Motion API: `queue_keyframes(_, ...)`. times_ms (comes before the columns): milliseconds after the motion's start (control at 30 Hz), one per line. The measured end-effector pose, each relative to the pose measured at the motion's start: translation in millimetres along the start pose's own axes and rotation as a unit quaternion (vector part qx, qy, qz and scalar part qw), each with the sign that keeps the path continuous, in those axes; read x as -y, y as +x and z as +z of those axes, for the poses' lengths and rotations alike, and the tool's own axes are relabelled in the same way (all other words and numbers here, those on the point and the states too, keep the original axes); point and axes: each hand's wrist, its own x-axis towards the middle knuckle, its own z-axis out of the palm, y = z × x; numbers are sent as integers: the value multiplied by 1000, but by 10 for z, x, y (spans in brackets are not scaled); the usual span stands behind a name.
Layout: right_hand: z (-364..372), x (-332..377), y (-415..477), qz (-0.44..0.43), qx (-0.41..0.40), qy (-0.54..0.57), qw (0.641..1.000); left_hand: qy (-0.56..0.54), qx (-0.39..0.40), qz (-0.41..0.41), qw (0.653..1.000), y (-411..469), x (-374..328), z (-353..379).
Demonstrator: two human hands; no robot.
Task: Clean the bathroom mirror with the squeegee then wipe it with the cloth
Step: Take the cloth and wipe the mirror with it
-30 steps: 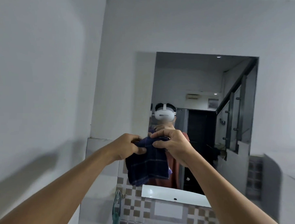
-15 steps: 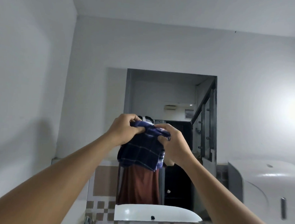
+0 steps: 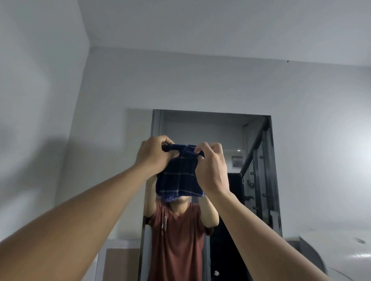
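A dark blue checked cloth [image 3: 179, 178] hangs in front of the upper middle of the wall mirror [image 3: 204, 128]. My left hand [image 3: 153, 153] pinches its top left corner and my right hand [image 3: 211, 167] pinches its top right corner, both raised at arm's length. The cloth hangs folded below my fingers, close to the glass; contact with the mirror cannot be told. The mirror reflects a person in a red-brown shirt, a dark doorway and a stair railing. No squeegee is in view.
Grey walls surround the mirror, with a corner at the upper left. A white rounded dispenser [image 3: 341, 255] is mounted on the wall at the lower right. A tan tiled panel [image 3: 119, 265] sits left of the mirror's lower edge.
Both hands have lifted the cloth higher in front of the mirror, and the view has tilted upward, so the basin and tiles have dropped out of sight.
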Motion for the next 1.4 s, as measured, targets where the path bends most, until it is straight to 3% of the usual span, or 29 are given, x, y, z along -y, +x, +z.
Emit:
queue_keyframes(200, 220, -191, 352, -68, 16, -138, 988, 88, -76, 29, 993, 411, 44, 197)
queue_keyframes(400, 439, -276, 294, -150, -60, -249, 955, 152, -158, 70, 973, 401, 149, 249)
queue_keyframes(600, 604, -275, 195, -152, 2, -263, 953, 144, -232, 83, 958, -260, 425, 304)
queue_keyframes(833, 660, -163, 199, -142, 61, -205, 966, 220, -103, 164, 956, -1275, 912, 620)
queue_keyframes(1000, 692, -155, 287, -148, 74, -264, 950, 242, -34, 167, 955, -1357, 1010, 767)
queue_keyframes(1200, 860, 13, 558, -172, 64, -279, 943, 288, 7, 191, 938, -1418, 1074, 872)
queue_keyframes(1400, 974, 154, 814, -205, 69, -280, 935, 315, -1, 198, 928, -1415, 1134, 919)
